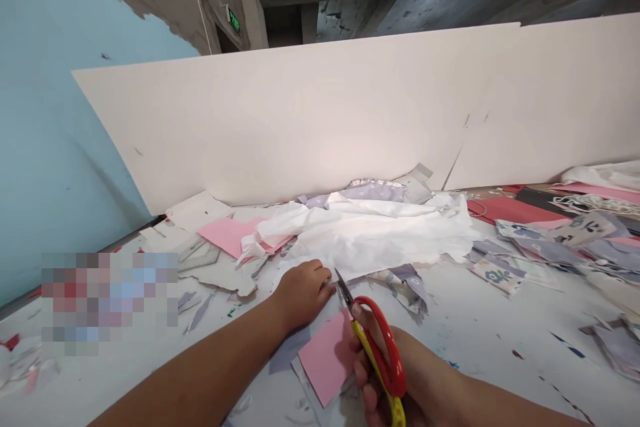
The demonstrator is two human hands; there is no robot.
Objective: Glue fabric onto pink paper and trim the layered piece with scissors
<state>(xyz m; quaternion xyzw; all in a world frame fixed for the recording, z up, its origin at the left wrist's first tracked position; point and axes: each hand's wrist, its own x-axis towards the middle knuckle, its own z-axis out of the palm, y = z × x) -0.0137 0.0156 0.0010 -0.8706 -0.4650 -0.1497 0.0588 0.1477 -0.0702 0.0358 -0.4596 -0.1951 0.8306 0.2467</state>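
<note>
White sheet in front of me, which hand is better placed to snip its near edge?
Probably your right hand: it holds the scissors, with the blade tips close to the near edge of the white sheet. Your left hand lies beside that edge without scissors, so it seems better suited to steadying.

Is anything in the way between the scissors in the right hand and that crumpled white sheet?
Nothing visible blocks the red-and-yellow-handled metal scissors from the crumpled white sheet ahead. The bare left hand is close beside their blades, though.
</note>
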